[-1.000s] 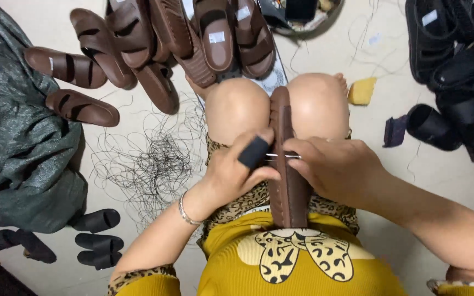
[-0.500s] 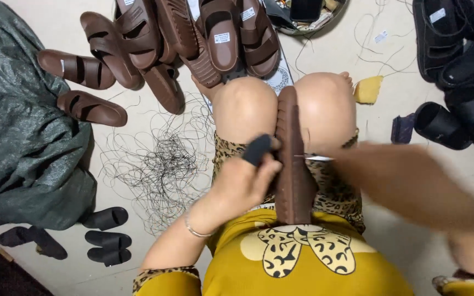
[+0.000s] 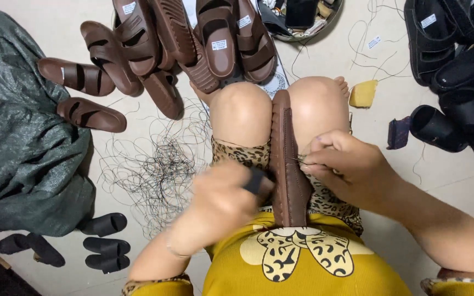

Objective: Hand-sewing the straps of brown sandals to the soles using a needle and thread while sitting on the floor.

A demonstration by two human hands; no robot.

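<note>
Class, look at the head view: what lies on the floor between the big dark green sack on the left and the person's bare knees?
In the head view, a loose tangle of thin dark threads lies on the pale floor between the dark green sack and the bare knees.

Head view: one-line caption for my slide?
Brown sandal clamped between knees; right hand pinches its edge, blurred left hand grips a dark tool.

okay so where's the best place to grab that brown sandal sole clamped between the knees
Probably the near end of the brown sandal sole, from the right: it stands on edge, its far end is pinched between the knees, and the left hand and right hand already crowd its middle.
</note>
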